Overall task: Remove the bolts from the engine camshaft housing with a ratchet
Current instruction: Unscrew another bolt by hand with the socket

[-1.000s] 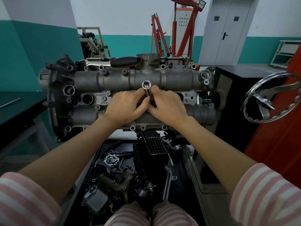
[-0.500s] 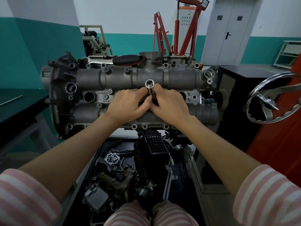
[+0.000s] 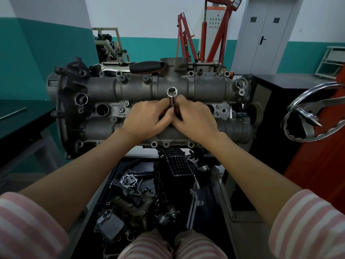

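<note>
Head view, single camera, looking forward and down.

Camshaft housing (image 3: 141, 90): grey cast metal, lying across the frame on the engine, bolt bosses along its near and far edges. Spark plug bores open in the middle valley, one at left (image 3: 102, 110).

Socket (image 3: 172, 97): chrome, deep type, standing roughly upright at the centre of the housing, open square-drive end facing the camera. Its lower end is hidden behind the fingers, so whether it sits on a bolt cannot be told.

Left hand (image 3: 149, 120): back of hand up, fingers curled in toward the socket's shank from the left; thumb tip touching the shank low down.

Right hand (image 3: 194, 118): mirrored from the right, fingers curled round the shank, thumb meeting the left thumb just below the socket. Both hands pinch the socket between them; the socket top stands clear above the fingertips.

Ratchet (image 3: 130, 67): black-handled, chrome shaft, lying on the far edge of the housing, well apart from both hands.

Below the engine: black tray (image 3: 207, 195) holding loose engine parts. Handwheel (image 3: 313, 113) at right, chrome. Red engine hoist (image 3: 205, 34) at the back wall. Pink striped sleeves (image 3: 28, 227) on both arms
</note>
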Demonstrator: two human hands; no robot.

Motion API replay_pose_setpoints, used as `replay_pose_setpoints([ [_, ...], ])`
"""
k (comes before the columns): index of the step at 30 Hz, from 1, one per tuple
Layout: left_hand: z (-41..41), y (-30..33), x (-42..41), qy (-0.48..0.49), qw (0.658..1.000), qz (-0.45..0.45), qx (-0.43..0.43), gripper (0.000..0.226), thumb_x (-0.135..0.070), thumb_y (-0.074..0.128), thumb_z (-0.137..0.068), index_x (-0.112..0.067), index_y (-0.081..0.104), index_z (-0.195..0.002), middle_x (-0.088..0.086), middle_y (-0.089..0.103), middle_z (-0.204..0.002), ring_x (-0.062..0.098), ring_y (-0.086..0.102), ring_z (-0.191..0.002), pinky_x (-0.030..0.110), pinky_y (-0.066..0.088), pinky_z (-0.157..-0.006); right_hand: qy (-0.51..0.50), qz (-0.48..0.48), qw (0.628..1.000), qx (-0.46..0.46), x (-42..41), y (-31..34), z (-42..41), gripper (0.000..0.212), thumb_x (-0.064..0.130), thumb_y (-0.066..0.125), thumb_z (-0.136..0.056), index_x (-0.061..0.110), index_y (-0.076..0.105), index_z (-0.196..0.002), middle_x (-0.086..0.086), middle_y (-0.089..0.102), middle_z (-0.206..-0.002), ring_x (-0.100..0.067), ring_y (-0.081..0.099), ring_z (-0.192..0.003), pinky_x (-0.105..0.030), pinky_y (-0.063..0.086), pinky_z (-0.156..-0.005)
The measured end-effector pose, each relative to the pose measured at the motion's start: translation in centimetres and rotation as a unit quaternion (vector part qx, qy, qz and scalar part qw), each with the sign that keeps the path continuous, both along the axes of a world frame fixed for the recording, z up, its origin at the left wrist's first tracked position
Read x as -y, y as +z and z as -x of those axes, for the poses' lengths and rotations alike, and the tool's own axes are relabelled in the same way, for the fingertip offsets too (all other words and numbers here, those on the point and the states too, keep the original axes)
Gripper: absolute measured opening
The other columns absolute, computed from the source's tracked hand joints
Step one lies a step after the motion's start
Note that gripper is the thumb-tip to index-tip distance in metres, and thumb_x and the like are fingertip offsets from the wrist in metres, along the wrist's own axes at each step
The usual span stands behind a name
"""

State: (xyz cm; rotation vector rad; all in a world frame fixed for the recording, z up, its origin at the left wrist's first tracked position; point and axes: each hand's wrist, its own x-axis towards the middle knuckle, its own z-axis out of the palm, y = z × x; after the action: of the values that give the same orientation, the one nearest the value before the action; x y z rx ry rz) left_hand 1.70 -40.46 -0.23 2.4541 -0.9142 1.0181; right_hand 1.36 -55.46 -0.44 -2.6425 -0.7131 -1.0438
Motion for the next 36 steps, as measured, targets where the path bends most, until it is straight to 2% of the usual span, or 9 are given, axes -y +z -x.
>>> replay_pose_setpoints([
  [4,-0.06,-0.06,-0.04,0.000,1.000,-0.015,0.010,0.053,-0.041,0.028,-0.083,-0.001,0.063,-0.084,0.011,0.060,-0.063,0.034,0.055,-0.054,0.029,0.033,-0.050,-0.012,0.003,1.000,-0.011,0.06,0.08,-0.13,0.032,0.037,0.045,-0.091,0.008,0.055,-0.101,-0.006,0.065,-0.082,-0.026,0.060,-0.076,-0.029,0.027,-0.063],
  [7,-0.08,-0.09,-0.03,0.002,1.000,-0.015,0.013,0.056,-0.043,0.026,-0.083,-0.002,0.064,-0.088,0.012,0.062,-0.066,0.036,0.057,-0.058,0.033,0.037,-0.050,-0.017,0.020,1.000,-0.004,0.11,0.00,-0.16,0.030,0.034,0.042,-0.093,0.009,0.059,-0.097,-0.006,0.065,-0.082,-0.027,0.059,-0.078,-0.028,0.025,-0.064],
  [14,-0.15,0.00,-0.03,-0.003,1.000,0.002,0.001,0.061,-0.045,0.024,-0.083,0.000,0.063,-0.090,0.013,0.064,-0.070,0.035,0.058,-0.061,0.041,0.044,-0.053,-0.007,0.014,1.000,0.005,-0.02,-0.01,0.01,0.030,0.034,0.040,-0.094,0.007,0.050,-0.102,-0.007,0.065,-0.088,-0.028,0.059,-0.076,-0.029,0.027,-0.064],
  [19,-0.06,-0.07,-0.01,-0.003,1.000,-0.016,0.013,0.058,-0.045,0.026,-0.082,-0.002,0.064,-0.087,0.012,0.061,-0.065,0.035,0.056,-0.057,0.031,0.035,-0.051,-0.010,0.008,1.000,-0.017,0.09,0.11,-0.07,0.030,0.034,0.044,-0.092,0.009,0.056,-0.101,-0.006,0.065,-0.084,-0.026,0.059,-0.078,-0.029,0.028,-0.065],
  [23,-0.10,-0.02,-0.02,0.002,1.000,-0.017,0.016,0.059,-0.046,0.023,-0.083,-0.003,0.064,-0.092,0.010,0.062,-0.069,0.035,0.057,-0.060,0.033,0.036,-0.051,-0.013,0.023,1.000,-0.006,0.01,0.05,-0.10,0.029,0.032,0.040,-0.094,0.008,0.055,-0.099,-0.007,0.066,-0.087,-0.028,0.059,-0.080,-0.029,0.027,-0.065],
  [26,-0.05,0.03,-0.02,-0.005,1.000,0.002,0.004,0.055,-0.043,0.025,-0.085,-0.001,0.061,-0.085,0.008,0.059,-0.065,0.033,0.055,-0.057,0.033,0.037,-0.050,-0.009,0.015,1.000,0.007,0.00,0.05,0.02,0.030,0.033,0.040,-0.095,0.007,0.049,-0.106,-0.007,0.066,-0.088,-0.027,0.060,-0.078,-0.028,0.024,-0.062],
  [29,-0.10,-0.05,0.01,-0.007,1.000,0.004,0.001,0.055,-0.043,0.027,-0.083,-0.001,0.062,-0.086,0.010,0.062,-0.067,0.033,0.057,-0.059,0.036,0.042,-0.051,-0.001,0.005,1.000,0.000,0.05,0.04,0.08,0.030,0.034,0.043,-0.094,0.007,0.048,-0.104,-0.005,0.065,-0.085,-0.026,0.060,-0.075,-0.027,0.024,-0.062],
  [36,-0.14,-0.14,-0.01,-0.002,1.000,-0.003,0.023,0.052,-0.042,0.031,-0.083,-0.002,0.064,-0.093,0.011,0.061,-0.063,0.036,0.058,-0.055,0.029,0.034,-0.050,-0.011,0.009,1.000,-0.013,0.07,0.07,-0.27,0.029,0.032,0.043,-0.093,0.009,0.059,-0.097,-0.007,0.065,-0.084,-0.027,0.059,-0.081,-0.027,0.023,-0.064],
])
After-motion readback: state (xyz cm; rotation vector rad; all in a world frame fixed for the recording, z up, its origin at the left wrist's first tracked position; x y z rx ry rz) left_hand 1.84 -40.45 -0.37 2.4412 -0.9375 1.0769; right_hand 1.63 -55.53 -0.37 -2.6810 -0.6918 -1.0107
